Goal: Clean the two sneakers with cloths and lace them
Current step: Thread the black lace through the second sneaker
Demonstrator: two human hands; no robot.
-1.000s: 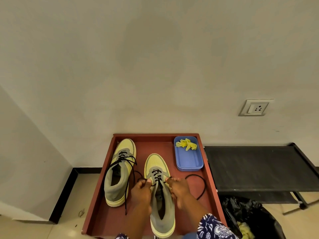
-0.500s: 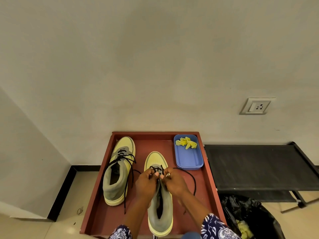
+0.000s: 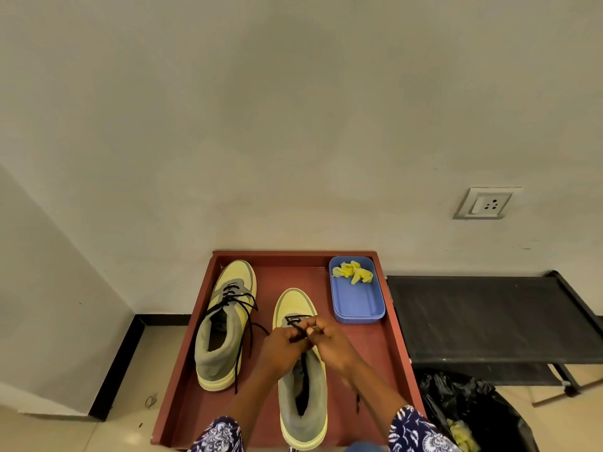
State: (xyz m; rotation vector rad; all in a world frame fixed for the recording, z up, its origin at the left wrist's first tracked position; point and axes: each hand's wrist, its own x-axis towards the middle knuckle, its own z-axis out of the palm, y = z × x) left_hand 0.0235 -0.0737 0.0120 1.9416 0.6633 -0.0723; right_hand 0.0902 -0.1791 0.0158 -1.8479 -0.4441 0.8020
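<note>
left sneaker [image 3: 225, 324] laced, tray [image 3: 396, 347] left side | left hand [image 3: 284, 345] pinches lace [image 3: 295, 322] | right sneaker [image 3: 301, 370] tray middle, long axis near-to-far, eyelets just beyond both hands | right hand [image 3: 329, 342] pinches lace too | cloth [image 3: 352, 272] far-right corner

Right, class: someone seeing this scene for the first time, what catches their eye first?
Two hands, left hand and right hand, pinch a black lace over the right sneaker in the middle of the red tray. The left sneaker sits beside it, laced but untied. A blue container with yellow cloth occupies the tray's far right corner.
</note>
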